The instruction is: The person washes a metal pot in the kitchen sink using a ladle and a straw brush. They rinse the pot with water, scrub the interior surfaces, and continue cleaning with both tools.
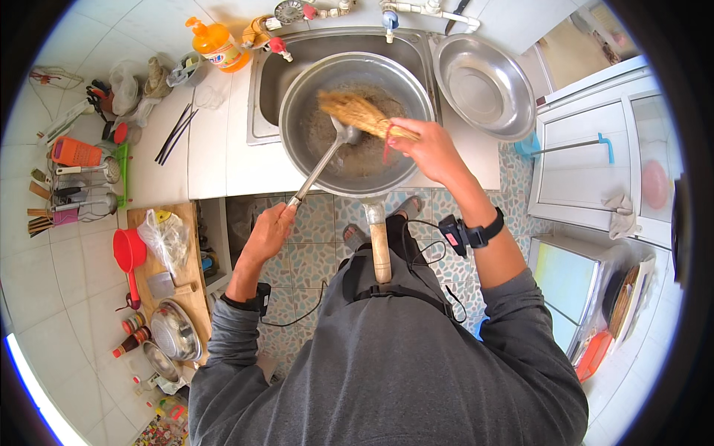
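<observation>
A large metal wok (357, 192) rests over the front of the sink, its wooden handle (380, 253) pointing towards my body. Murky water covers the bottom of the wok. My left hand (271, 231) grips the handle end of a metal ladle (321, 167), whose head lies inside the wok. In my right hand (427, 146) is a straw brush (357, 111) tied with a red cord. Its bristles are blurred and lie over the ladle's head; whether they touch it I cannot tell.
Behind the wok is a steel sink (265, 131) with taps above. A metal basin (485, 86) stands right of it. An orange soap bottle (220, 47) and black chopsticks (175, 134) are at left. A wooden cutting board (187, 267) with bowls lies lower left.
</observation>
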Action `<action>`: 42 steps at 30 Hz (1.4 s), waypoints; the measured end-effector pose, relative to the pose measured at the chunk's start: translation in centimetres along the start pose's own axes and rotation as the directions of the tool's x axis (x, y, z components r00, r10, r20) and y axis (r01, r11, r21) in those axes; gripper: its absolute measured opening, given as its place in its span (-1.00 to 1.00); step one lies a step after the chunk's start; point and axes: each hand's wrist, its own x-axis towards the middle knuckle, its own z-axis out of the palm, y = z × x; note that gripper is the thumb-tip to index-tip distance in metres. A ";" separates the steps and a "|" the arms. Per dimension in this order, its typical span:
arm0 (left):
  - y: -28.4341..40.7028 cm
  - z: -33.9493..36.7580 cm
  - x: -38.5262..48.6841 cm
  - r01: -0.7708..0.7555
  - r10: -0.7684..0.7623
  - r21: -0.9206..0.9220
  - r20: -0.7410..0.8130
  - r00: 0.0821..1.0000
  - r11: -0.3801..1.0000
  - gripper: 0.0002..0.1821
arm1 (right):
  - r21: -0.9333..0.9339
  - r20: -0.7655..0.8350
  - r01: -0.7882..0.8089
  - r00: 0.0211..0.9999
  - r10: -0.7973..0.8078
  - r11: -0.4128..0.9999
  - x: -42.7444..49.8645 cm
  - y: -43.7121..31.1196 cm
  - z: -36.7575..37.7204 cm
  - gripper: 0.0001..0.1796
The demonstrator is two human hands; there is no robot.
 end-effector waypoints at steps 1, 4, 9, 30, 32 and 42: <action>-0.2 0.0 0.1 -0.032 0.032 0.032 -0.019 0.999 0.999 -0.47 | 0.008 0.060 -0.120 0.991 0.120 0.993 1.0 -0.1 0.1 -0.52; -0.5 0.1 0.4 -0.080 0.089 0.135 -0.063 0.994 0.988 -0.46 | 0.005 0.186 -0.216 0.960 0.211 0.976 3.5 0.1 -0.3 -0.52; -1.0 0.5 0.2 -0.189 0.220 0.255 -0.098 0.971 0.948 -0.49 | -0.002 0.135 -0.310 0.942 0.307 0.951 3.5 0.7 -3.2 -0.53; 0.1 -2.1 -0.6 -0.068 0.065 0.180 0.023 0.998 0.981 -0.54 | 0.120 0.101 -0.307 0.950 0.296 0.944 -0.5 2.3 -1.9 -0.67; 0.2 -2.2 -0.5 -0.133 0.134 0.206 0.010 0.991 0.969 -0.52 | 0.229 0.145 -0.265 0.961 0.236 0.937 0.1 1.1 -2.2 -0.69; 0.1 -1.2 -1.1 -0.114 0.134 0.342 -0.035 0.990 0.933 -0.51 | 0.132 0.183 -0.329 0.935 0.303 0.935 2.8 0.7 -0.8 -0.72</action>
